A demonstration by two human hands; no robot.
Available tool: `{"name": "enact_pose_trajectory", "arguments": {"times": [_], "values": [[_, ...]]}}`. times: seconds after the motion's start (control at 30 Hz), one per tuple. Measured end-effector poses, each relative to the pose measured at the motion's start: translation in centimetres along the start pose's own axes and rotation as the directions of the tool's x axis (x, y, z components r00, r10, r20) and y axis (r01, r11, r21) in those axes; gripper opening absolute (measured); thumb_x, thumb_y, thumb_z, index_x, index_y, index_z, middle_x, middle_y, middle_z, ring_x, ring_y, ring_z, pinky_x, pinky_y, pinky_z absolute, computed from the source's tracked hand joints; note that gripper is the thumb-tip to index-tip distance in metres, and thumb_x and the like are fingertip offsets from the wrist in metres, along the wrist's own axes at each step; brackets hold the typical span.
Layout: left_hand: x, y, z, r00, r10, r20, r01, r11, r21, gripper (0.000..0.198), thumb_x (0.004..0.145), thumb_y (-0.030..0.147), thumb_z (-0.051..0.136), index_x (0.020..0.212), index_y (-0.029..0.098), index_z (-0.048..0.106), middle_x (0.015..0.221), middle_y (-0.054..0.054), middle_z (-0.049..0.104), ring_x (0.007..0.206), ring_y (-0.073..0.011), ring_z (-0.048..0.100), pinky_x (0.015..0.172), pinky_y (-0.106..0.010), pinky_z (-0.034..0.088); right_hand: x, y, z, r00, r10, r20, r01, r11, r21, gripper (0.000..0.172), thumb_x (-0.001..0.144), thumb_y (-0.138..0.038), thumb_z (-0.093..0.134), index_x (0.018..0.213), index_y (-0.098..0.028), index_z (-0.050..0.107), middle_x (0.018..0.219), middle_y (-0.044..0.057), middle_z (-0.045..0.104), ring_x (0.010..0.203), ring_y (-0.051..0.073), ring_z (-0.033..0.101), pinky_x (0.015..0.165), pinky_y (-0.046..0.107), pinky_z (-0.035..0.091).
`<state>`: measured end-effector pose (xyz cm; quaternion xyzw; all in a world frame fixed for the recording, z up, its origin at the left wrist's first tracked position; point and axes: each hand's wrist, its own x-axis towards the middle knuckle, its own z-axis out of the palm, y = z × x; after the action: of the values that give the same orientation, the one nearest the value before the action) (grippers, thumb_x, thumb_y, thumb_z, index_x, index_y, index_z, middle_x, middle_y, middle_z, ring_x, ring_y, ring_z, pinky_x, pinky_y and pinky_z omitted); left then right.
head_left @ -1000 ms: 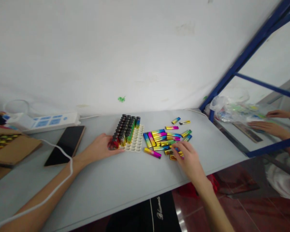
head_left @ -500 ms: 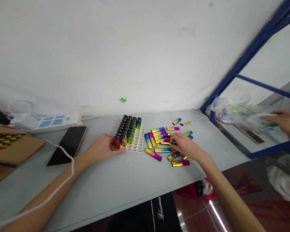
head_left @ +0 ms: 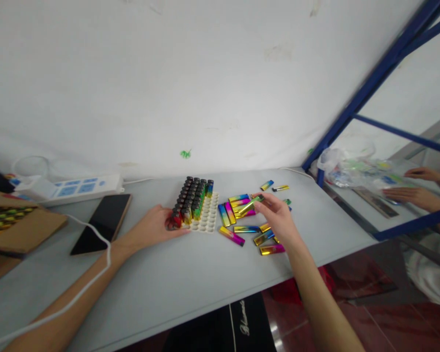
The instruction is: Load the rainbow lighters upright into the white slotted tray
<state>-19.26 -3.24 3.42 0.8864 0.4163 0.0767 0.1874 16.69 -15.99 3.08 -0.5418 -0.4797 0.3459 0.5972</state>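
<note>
A white tray with rows of holes (head_left: 205, 226) lies on the table. Upright lighters with black tops (head_left: 190, 195) fill its left part, while the holes on the right are bare. My left hand (head_left: 160, 226) grips the tray's near left corner, its thumb along the front edge beside a red lighter (head_left: 176, 218). Between thumb and fingers, my right hand (head_left: 276, 215) pinches a shiny gold-green lighter (head_left: 250, 206), tilted and raised above the pile. Under and around that hand lie several loose metallic lighters (head_left: 231, 236) in yellow, blue and pink.
A dark phone (head_left: 102, 222) and a white power strip (head_left: 84, 187) sit left, with a white cable (head_left: 108, 254) crossing over my left forearm. An open cardboard box (head_left: 33, 227) is at far left. Beyond a blue metal frame (head_left: 337, 124), another person's hands (head_left: 412, 195) are near plastic bags (head_left: 355, 168).
My right hand has lifted a gold-green lighter off the pile and tilted it toward the tray. My left hand stays at the tray. The other person's hands have shifted.
</note>
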Motion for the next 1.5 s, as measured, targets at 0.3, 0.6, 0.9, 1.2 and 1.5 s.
{"name": "enact_pose_trajectory", "arguments": {"times": [0.3, 0.6, 0.9, 1.2, 1.5], "values": [[0.1, -0.6, 0.5, 1.0, -0.02, -0.016, 0.02, 0.999, 0.029, 0.058, 0.08, 0.081, 0.07, 0.064, 0.027, 0.058, 0.067, -0.004, 0.068, 0.072, -0.026, 0.065, 0.077, -0.036, 0.055, 0.9, -0.6, 5.7, 0.955, 0.172, 0.241, -0.255, 0.89, 0.379, 0.051, 0.082, -0.066, 0.098, 0.104, -0.023, 0.079, 0.097, 0.005, 0.082, 0.086, 0.021, 0.075, 0.086, 0.036, 0.066], [-0.2, -0.2, 0.4, 0.998, -0.069, 0.005, 0.069, 0.997, -0.028, 0.051, 0.079, 0.075, 0.074, 0.071, 0.025, 0.067, 0.074, -0.005, 0.074, 0.075, -0.0274, 0.069, 0.079, -0.037, 0.054, 4.4, 1.0, 8.7, 0.883, 0.079, 0.463, -0.284, 0.875, 0.392, 0.054, 0.085, -0.067, 0.096, 0.11, -0.025, 0.075, 0.082, -0.003, 0.072, 0.061, 0.014, 0.063, 0.061, 0.029, 0.056], [-0.1, -0.7, 0.7, 0.999, -0.037, -0.007, 0.037, 0.999, -0.007, 0.056, 0.081, 0.079, 0.072, 0.068, 0.025, 0.062, 0.071, -0.006, 0.071, 0.073, -0.0265, 0.067, 0.076, -0.036, 0.052, 6.7, 0.2, 9.4, 0.892, 0.039, 0.45, -0.207, 0.921, 0.331, 0.057, 0.09, -0.073, 0.087, 0.115, -0.024, 0.073, 0.09, -0.001, 0.072, 0.062, 0.011, 0.054, 0.057, 0.026, 0.045], [0.0, -0.4, 0.4, 1.0, -0.016, -0.012, 0.017, 0.999, 0.027, 0.055, 0.081, 0.079, 0.071, 0.066, 0.027, 0.059, 0.068, -0.004, 0.067, 0.074, -0.0272, 0.065, 0.075, -0.037, 0.051, 5.3, 0.0, 1.1, 0.935, -0.154, 0.32, 0.275, 0.884, -0.379, 0.029, 0.105, -0.049, 0.075, 0.117, -0.023, 0.082, 0.109, 0.009, 0.079, 0.099, 0.025, 0.076, 0.09, 0.039, 0.063], [-0.1, -0.4, 0.4, 0.999, 0.036, -0.025, -0.036, 0.999, 0.016, 0.059, 0.086, 0.08, 0.068, 0.066, 0.027, 0.056, 0.067, -0.002, 0.065, 0.067, -0.0228, 0.06, 0.077, -0.039, 0.052, 1.6, 1.2, -2.7, 0.852, -0.113, 0.512, 0.467, 0.606, -0.644, 0.02, 0.105, -0.021, 0.077, 0.124, -0.024, 0.084, 0.122, 0.012, 0.083, 0.113, 0.03, 0.079, 0.105, 0.048, 0.064]]}}
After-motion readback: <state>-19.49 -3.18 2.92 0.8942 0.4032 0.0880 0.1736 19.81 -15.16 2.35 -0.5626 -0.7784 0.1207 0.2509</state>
